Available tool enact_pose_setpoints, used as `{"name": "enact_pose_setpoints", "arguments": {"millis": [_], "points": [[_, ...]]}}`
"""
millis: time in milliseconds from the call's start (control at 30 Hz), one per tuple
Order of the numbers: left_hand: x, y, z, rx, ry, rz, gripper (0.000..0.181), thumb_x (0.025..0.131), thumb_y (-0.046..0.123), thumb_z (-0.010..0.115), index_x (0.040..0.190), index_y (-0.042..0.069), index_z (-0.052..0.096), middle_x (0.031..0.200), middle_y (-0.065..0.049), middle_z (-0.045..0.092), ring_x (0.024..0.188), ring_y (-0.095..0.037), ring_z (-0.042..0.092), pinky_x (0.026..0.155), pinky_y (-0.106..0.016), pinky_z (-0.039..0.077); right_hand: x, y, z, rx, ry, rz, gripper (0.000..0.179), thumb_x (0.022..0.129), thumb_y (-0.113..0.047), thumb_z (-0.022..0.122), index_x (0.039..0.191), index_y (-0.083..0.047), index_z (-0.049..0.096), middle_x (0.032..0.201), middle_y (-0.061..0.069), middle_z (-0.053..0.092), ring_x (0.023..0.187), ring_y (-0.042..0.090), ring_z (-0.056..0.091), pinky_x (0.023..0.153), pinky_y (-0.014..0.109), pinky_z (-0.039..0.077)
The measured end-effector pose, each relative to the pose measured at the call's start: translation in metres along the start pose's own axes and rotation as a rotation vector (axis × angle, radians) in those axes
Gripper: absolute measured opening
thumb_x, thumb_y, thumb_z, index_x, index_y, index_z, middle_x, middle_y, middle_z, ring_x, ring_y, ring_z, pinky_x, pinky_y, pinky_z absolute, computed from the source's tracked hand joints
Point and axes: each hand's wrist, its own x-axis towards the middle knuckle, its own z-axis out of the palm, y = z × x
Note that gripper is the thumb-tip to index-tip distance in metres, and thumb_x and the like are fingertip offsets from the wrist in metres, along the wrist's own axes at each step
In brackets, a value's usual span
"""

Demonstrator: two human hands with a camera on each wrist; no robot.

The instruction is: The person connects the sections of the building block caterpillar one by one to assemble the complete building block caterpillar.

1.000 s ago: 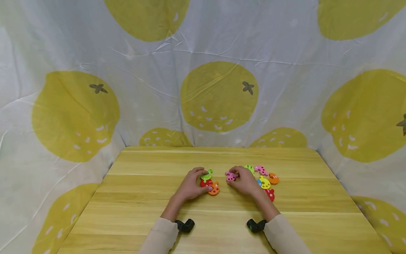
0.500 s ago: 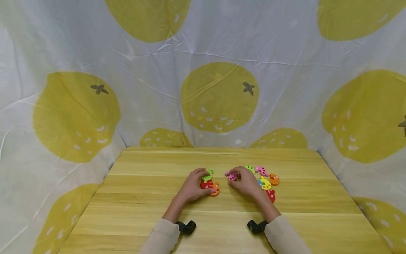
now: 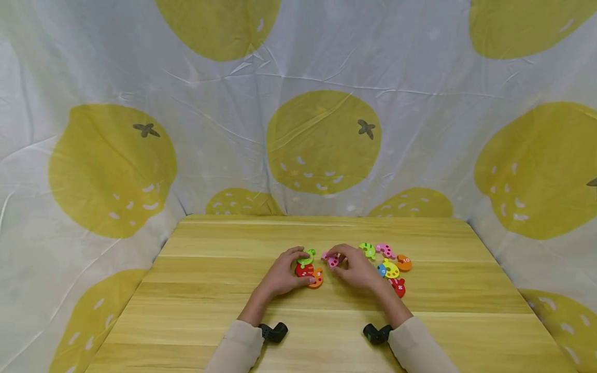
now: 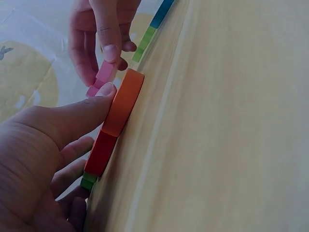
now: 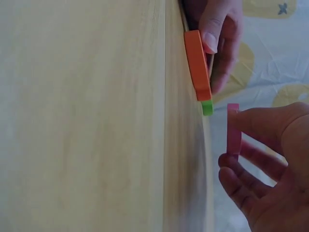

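My left hand (image 3: pixel 283 273) holds a short curved row of flat number puzzle pieces on the table. In that row are a green piece (image 3: pixel 306 258), a red piece marked 2 (image 3: pixel 304 271) and an orange piece marked 3 (image 3: pixel 319 278). The thumb presses the orange one, while the fingers curl by the green end. My right hand (image 3: pixel 358 267) pinches a pink spotted puzzle piece (image 3: pixel 331 260) between thumb and fingers. In the right wrist view this pink piece (image 5: pixel 233 129) is raised off the table, a small gap from the row.
Right of my right hand lie more pieces: green (image 3: pixel 368 251), pink (image 3: pixel 385 251), orange marked 10 (image 3: pixel 404 263), yellow (image 3: pixel 392 269), blue (image 3: pixel 381 270) and red (image 3: pixel 398 288). A lemon-print cloth (image 3: pixel 322 67) hangs behind the wooden table (image 3: pixel 322 336).
My right hand has moved the pink piece left, closer to the row, after a slight shift right. The left hand stays nearly in place on its pieces.
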Motion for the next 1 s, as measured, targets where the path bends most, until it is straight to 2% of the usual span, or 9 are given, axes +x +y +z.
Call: {"name": "enact_pose_setpoints", "arguments": {"millis": [167, 367, 567, 867, 1000], "points": [[-0.002, 0.001, -0.001, -0.030, -0.007, 0.001, 0.066, 0.081, 0.042, 0.087, 0.137, 0.016, 0.064, 0.160, -0.009, 0.044, 0.151, -0.037, 0.037, 0.120, -0.059, 0.034, 0.000, -0.003, 0.004, 0.009, -0.034, -0.051, 0.031, 0.093, -0.014, 0.077, 0.122, -0.021, 0.071, 0.117, -0.006, 0.068, 0.098, 0.015, 0.063, 0.083, 0.031, 0.054], [-0.003, 0.002, -0.002, -0.039, -0.014, 0.009, 0.066, 0.083, 0.040, 0.086, 0.138, 0.014, 0.063, 0.162, -0.009, 0.043, 0.151, -0.038, 0.036, 0.121, -0.060, 0.032, -0.002, -0.007, 0.007, 0.012, -0.069, -0.030, 0.035, 0.093, -0.017, 0.076, 0.127, -0.022, 0.069, 0.119, -0.009, 0.066, 0.100, 0.012, 0.060, 0.090, 0.037, 0.053], [-0.003, 0.002, -0.002, -0.047, -0.017, 0.012, 0.066, 0.082, 0.039, 0.087, 0.138, 0.014, 0.063, 0.162, -0.010, 0.043, 0.151, -0.039, 0.036, 0.121, -0.062, 0.032, -0.001, -0.007, 0.011, -0.009, -0.099, -0.058, 0.036, 0.093, -0.015, 0.077, 0.127, -0.018, 0.068, 0.126, -0.006, 0.067, 0.104, 0.012, 0.061, 0.092, 0.037, 0.053], [-0.002, 0.002, -0.001, -0.032, -0.021, -0.004, 0.065, 0.083, 0.040, 0.086, 0.139, 0.018, 0.063, 0.162, -0.007, 0.042, 0.153, -0.037, 0.034, 0.122, -0.060, 0.031, 0.001, -0.007, 0.012, -0.055, -0.117, -0.088, 0.033, 0.091, -0.014, 0.079, 0.123, -0.014, 0.072, 0.124, -0.002, 0.066, 0.097, 0.015, 0.060, 0.084, 0.032, 0.053], [-0.003, 0.003, -0.002, -0.047, -0.016, -0.009, 0.064, 0.083, 0.039, 0.086, 0.139, 0.018, 0.063, 0.162, -0.007, 0.042, 0.152, -0.037, 0.034, 0.121, -0.061, 0.032, 0.002, -0.008, 0.013, -0.052, -0.117, -0.071, 0.032, 0.090, -0.014, 0.080, 0.121, -0.015, 0.072, 0.122, -0.002, 0.066, 0.093, 0.012, 0.059, 0.081, 0.028, 0.052]]}}
